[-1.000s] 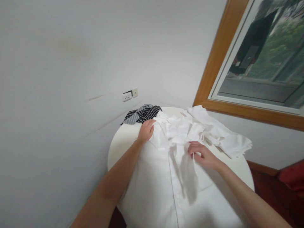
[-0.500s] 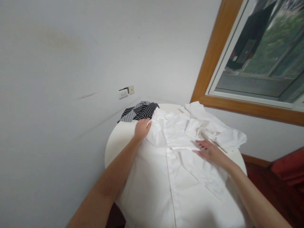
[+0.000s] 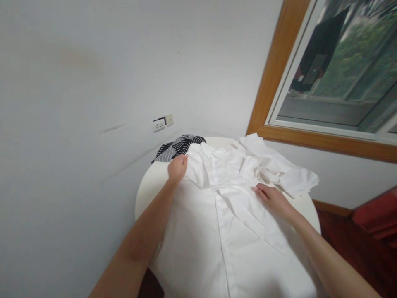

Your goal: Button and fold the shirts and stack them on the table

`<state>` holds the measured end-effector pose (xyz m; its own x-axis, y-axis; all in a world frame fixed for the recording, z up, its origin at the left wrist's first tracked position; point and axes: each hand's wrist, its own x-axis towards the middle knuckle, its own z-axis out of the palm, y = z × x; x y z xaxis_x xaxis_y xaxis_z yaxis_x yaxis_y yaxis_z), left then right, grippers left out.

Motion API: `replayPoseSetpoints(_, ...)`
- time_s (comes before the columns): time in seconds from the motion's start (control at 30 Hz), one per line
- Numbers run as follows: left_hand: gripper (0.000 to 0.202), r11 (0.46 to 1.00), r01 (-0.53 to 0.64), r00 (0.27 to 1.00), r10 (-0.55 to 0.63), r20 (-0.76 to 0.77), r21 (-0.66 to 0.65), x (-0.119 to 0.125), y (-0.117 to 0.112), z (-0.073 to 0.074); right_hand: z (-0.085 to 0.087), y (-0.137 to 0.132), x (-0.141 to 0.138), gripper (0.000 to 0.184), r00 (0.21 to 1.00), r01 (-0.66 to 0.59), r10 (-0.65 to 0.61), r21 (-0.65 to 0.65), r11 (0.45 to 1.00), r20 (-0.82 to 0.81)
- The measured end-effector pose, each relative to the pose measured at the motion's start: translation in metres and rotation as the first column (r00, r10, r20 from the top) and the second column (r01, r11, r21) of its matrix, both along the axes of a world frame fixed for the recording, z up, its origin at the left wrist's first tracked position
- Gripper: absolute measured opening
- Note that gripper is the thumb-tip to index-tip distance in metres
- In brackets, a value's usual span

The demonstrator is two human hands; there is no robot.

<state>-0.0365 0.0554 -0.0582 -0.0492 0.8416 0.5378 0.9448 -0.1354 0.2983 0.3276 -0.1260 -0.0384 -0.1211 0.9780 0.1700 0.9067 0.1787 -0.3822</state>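
A white shirt (image 3: 226, 231) lies spread over a round white table (image 3: 149, 186), its upper part folded back towards me. My left hand (image 3: 176, 167) grips the left edge of that folded part, fingers curled on the cloth. My right hand (image 3: 273, 198) lies flat on the shirt at the right end of the fold, fingers stretched out. A loose sleeve (image 3: 294, 180) trails off to the right beyond it.
A black-and-white striped garment (image 3: 178, 149) is bunched at the table's far left edge. A wall socket (image 3: 161, 123) sits on the white wall behind. A wood-framed window (image 3: 325, 82) fills the upper right. Something red (image 3: 376, 217) stands at the right edge above a dark floor.
My right hand let go of a raised flap of shirt, and now rests flat on the cloth. The flap lies smoothed down. My left hand shifted slightly left along the fold.
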Motion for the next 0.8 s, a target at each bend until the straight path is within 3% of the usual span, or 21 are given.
replayPoseSetpoints(0.13,0.049,0.983,-0.178,0.97,0.182,0.163,-0.037,-0.018,0.007,0.008,0.008,0.009,0.005,0.045,0.996,-0.005,0.004,-0.012,1.0,-0.086)
replayPoseSetpoints(0.23,0.047,0.977,-0.202,0.957,0.213,0.196,-0.075,-0.03,0.015,0.007,0.008,0.018,0.006,0.05,0.993,-0.005,-0.004,-0.073,0.997,-0.122)
replayPoseSetpoints(0.37,0.051,0.961,-0.224,0.956,0.249,0.152,-0.164,-0.034,0.019,0.002,-0.008,0.027,0.003,0.035,0.991,0.104,-0.099,-0.062,0.993,0.089)
replayPoseSetpoints(0.47,0.059,0.94,-0.232,0.955,0.27,0.126,-0.252,-0.035,0.019,0.0,-0.02,0.026,0.003,0.032,0.987,0.078,-0.069,-0.061,0.995,0.147)
replayPoseSetpoints(0.67,0.073,0.886,-0.282,0.939,0.334,0.084,-0.368,-0.04,0.015,0.004,-0.016,0.014,0.015,0.037,0.997,-0.079,0.076,-0.105,0.991,-0.028)
replayPoseSetpoints(0.8,0.068,0.897,-0.213,0.969,0.245,0.035,-0.388,-0.044,0.013,0.005,-0.016,0.013,0.022,0.032,0.98,-0.137,0.124,-0.077,0.988,-0.156)
